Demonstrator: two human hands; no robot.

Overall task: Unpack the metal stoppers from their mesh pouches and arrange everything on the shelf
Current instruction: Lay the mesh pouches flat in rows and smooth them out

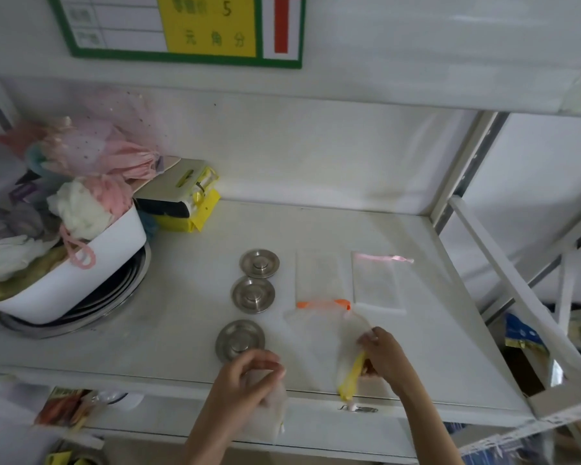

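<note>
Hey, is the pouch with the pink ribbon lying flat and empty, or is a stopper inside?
Flat and seemingly empty: the pink-ribbon pouch shows no bulge or metal through its mesh.

Bright, even, soft light with faint shadows; overall slightly blurry, with wide-angle bending towards the edges.

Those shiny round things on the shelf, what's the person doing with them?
A person is taking metal stoppers out of little mesh pouches. Three stoppers already sit in a row on the white shelf. Two emptied pouches lie flat beside them, one with an orange ribbon, one with a pink ribbon. The right hand is laying down a third pouch with a yellow ribbon, while the left hand holds another white pouch at the shelf's front edge.
</note>
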